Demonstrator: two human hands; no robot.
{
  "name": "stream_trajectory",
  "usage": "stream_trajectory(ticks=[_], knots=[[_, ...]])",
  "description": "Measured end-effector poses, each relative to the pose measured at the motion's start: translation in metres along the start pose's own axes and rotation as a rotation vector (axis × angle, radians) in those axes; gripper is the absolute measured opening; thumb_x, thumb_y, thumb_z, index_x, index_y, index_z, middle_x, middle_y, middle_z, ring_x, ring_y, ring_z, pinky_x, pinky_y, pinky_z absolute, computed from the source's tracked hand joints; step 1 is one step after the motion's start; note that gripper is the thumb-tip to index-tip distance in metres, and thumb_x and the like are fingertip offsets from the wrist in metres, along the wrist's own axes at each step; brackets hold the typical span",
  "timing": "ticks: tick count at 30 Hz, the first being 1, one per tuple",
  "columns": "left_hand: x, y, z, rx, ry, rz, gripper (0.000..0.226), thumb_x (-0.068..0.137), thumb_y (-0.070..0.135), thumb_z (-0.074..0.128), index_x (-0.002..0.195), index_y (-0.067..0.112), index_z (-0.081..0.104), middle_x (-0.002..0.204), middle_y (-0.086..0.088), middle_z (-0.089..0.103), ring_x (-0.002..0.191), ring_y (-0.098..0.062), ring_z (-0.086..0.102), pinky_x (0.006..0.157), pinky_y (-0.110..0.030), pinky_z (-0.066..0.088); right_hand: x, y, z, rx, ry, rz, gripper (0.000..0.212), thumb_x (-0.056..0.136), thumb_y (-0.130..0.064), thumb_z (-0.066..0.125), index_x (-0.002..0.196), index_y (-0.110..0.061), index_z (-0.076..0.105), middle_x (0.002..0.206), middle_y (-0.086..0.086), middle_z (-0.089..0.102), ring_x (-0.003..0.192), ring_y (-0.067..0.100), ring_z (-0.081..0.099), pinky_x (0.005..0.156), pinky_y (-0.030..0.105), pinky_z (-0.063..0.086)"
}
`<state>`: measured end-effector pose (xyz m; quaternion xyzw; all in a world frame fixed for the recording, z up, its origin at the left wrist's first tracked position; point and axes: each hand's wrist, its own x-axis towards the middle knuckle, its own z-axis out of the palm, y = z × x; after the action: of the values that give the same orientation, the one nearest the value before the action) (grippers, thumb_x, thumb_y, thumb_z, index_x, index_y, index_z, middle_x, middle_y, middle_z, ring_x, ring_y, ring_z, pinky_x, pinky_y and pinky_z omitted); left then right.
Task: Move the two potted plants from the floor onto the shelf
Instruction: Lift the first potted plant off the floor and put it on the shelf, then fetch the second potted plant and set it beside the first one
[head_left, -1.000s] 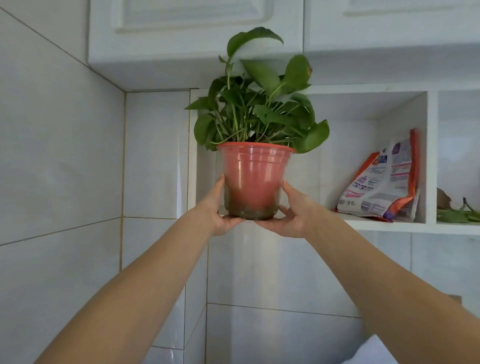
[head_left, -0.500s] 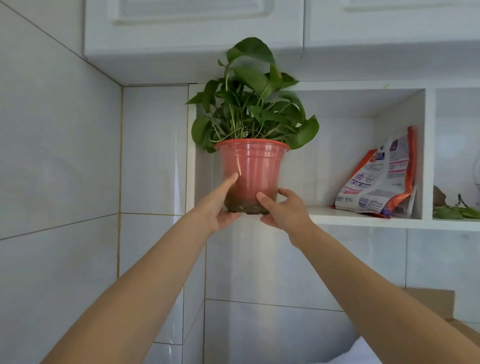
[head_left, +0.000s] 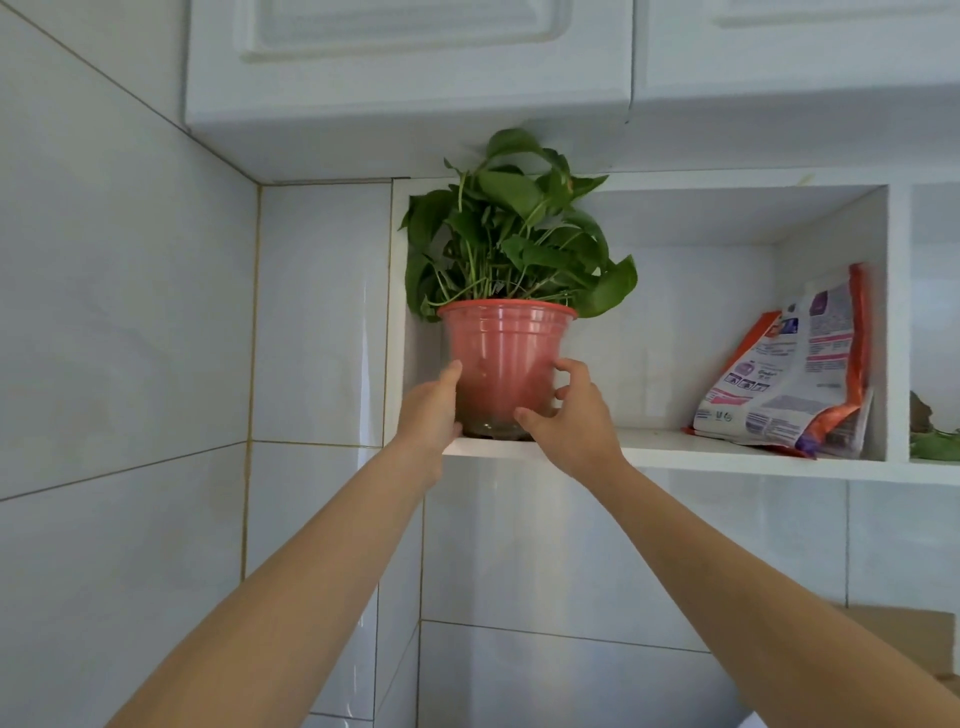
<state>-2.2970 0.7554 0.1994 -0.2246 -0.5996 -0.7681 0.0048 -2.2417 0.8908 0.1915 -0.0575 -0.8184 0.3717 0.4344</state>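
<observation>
A green leafy plant in a red plastic pot (head_left: 506, 364) stands upright at the left end of the white shelf (head_left: 665, 451), its base on the shelf board near the front edge. My left hand (head_left: 434, 410) presses against the pot's left side. On the pot's lower right, my right hand (head_left: 571, 415) touches it with thumb and curled fingers. The top leaves reach the underside of the cabinet above. A second potted plant is not clearly in view; only green leaves (head_left: 935, 444) show in the compartment at the far right.
An orange and white printed bag (head_left: 795, 379) leans against the divider at the right of the same compartment. White cabinet doors (head_left: 410, 52) hang directly above. Tiled walls form a corner at the left. A cardboard box corner (head_left: 904, 644) shows at the lower right.
The pot has gone from being held in the air in front of the shelf to standing on the shelf's left end. Both hands slid from under the base to its sides.
</observation>
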Motion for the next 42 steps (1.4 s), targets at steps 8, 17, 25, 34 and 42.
stream_trajectory(ticks=[8, 17, 25, 34, 42], knots=[[0.009, 0.007, -0.003, -0.067, -0.078, -0.041, 0.055, 0.102, 0.046, 0.028, 0.143, 0.013, 0.042, 0.150, -0.015, 0.043, 0.141, -0.028, 0.039, 0.114, -0.041, 0.033, 0.008, -0.002, -0.002, -0.001, -0.253, 0.020, 0.086, 0.081, 0.000, 0.061, 0.154, -0.016, 0.019, 0.145, 0.005, 0.048, 0.128, 0.024, 0.053, 0.108, 0.040, 0.045], [0.022, 0.006, -0.003, -0.002, -0.111, -0.060, 0.056, 0.100, 0.048, 0.032, 0.146, 0.018, 0.039, 0.148, -0.008, 0.044, 0.135, -0.027, 0.044, 0.099, -0.040, 0.045, 0.023, -0.006, 0.000, 0.074, -0.356, 0.093, 0.075, 0.084, 0.007, 0.054, 0.149, -0.016, 0.024, 0.131, 0.004, 0.049, 0.124, 0.023, 0.053, 0.096, 0.027, 0.046], [0.029, 0.002, -0.005, 0.111, -0.095, -0.032, 0.025, 0.099, 0.023, 0.047, 0.123, 0.019, 0.051, 0.131, -0.001, 0.052, 0.117, -0.018, 0.050, 0.101, -0.036, 0.047, 0.023, -0.008, -0.001, -0.031, -0.273, 0.120, 0.060, 0.089, -0.013, 0.054, 0.146, -0.018, 0.034, 0.121, 0.002, 0.057, 0.107, 0.019, 0.054, 0.094, 0.030, 0.046], [-0.018, 0.019, -0.015, 0.563, -0.031, 0.157, 0.017, 0.090, 0.024, 0.052, 0.078, 0.015, 0.059, 0.094, -0.007, 0.064, 0.092, -0.022, 0.060, 0.079, -0.035, 0.053, -0.016, -0.036, -0.025, -0.103, -0.230, 0.012, 0.027, 0.090, -0.012, 0.052, 0.113, -0.007, 0.067, 0.119, 0.008, 0.066, 0.099, 0.020, 0.060, 0.080, 0.023, 0.044], [-0.128, 0.028, -0.012, 1.060, 0.016, 0.164, 0.025, 0.087, 0.027, 0.049, 0.083, 0.008, 0.066, 0.075, -0.001, 0.059, 0.074, -0.022, 0.057, 0.068, -0.031, 0.042, -0.094, -0.042, -0.068, -0.350, -0.578, -0.094, 0.035, 0.089, -0.020, 0.050, 0.117, -0.006, 0.066, 0.124, 0.006, 0.063, 0.117, 0.024, 0.057, 0.096, 0.031, 0.047]])
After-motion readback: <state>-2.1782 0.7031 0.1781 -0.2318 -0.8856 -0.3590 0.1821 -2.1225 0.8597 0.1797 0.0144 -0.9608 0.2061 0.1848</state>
